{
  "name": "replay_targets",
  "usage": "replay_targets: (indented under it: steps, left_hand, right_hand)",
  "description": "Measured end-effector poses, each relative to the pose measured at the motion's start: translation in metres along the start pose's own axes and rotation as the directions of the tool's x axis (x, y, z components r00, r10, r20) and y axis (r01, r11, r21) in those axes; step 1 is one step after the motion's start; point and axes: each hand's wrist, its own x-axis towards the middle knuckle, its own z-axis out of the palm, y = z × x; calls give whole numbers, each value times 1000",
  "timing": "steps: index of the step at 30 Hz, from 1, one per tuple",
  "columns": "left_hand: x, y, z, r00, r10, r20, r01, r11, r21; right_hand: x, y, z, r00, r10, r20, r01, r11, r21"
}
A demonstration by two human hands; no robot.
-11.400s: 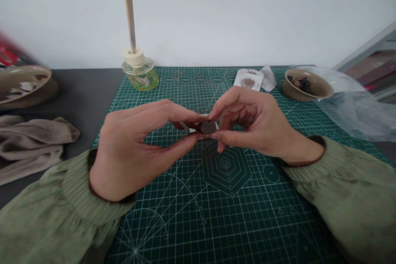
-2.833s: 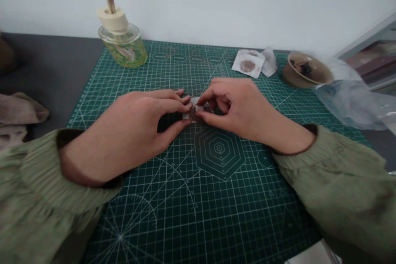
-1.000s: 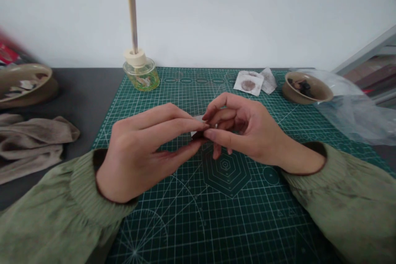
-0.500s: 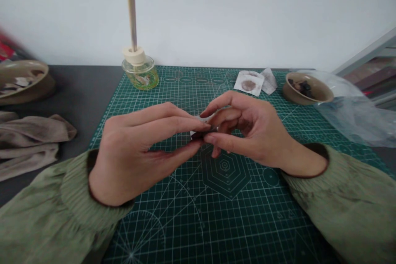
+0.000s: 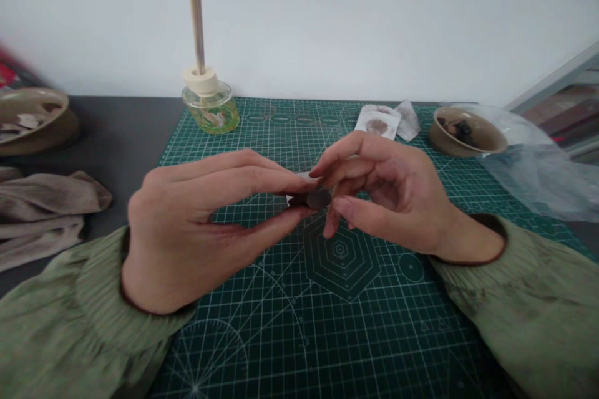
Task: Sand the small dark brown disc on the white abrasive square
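Note:
My left hand (image 5: pixel 201 218) pinches a small dark piece (image 5: pixel 319 199) with a rounded, disc-like end between its thumb and fingers. A bit of white material (image 5: pixel 305 176), perhaps paper or a wipe, shows behind the piece and at its left edge; most of it is hidden by my fingers. Close by on the right, my right hand (image 5: pixel 388 193) has its fingers curved and spread. Its thumb is apart from the piece, and its index fingertip is near the white material. Whether its other fingertips touch the piece from behind, I cannot tell. Both hands are above the green cutting mat (image 5: pixel 365 336).
A reed diffuser (image 5: pixel 210 106) stands at the mat's back left. Stained white pads (image 5: pixel 378 121) lie at the back, beside a small bowl of dark pieces (image 5: pixel 461 143) and a clear plastic bag (image 5: pixel 538 168). On the left are a larger bowl (image 5: pixel 56 134) and a brown cloth (image 5: pixel 56 199).
My right thumb has come away from the dark piece and shifted right, uncovering its rounded end. The left hand has moved slightly left and keeps its pinch.

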Motion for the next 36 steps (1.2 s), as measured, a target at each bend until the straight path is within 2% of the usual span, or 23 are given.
replay_targets:
  steps: [6, 10, 17, 28, 31, 36]
  left_hand:
    - [0, 8, -4, 996, -90, 12, 89, 994, 59]
    - [0, 6, -2, 999, -33, -28, 33, 999, -4]
    - [0, 5, -4, 998, -55, -8, 55, 998, -43]
    - [1, 8, -4, 998, -65, -2, 65, 996, -67]
    - [5, 11, -3, 990, -140, 3, 138, 977, -159]
    - [12, 12, 0, 946, -314, 77, 320, 871, -374]
  right_hand:
    - [1, 1, -1, 1000, 7, 2, -7, 998, 55]
    - [2, 1, 0, 999, -30, 17, 28, 996, 81]
    - [3, -4, 1, 1000, 3, -15, -2, 999, 36]
    - [2, -1, -1, 1000, -22, 8, 21, 998, 53]
    - [2, -1, -1, 999, -39, -7, 39, 999, 19]
    - [3, 0, -1, 998, -51, -31, 50, 998, -32]
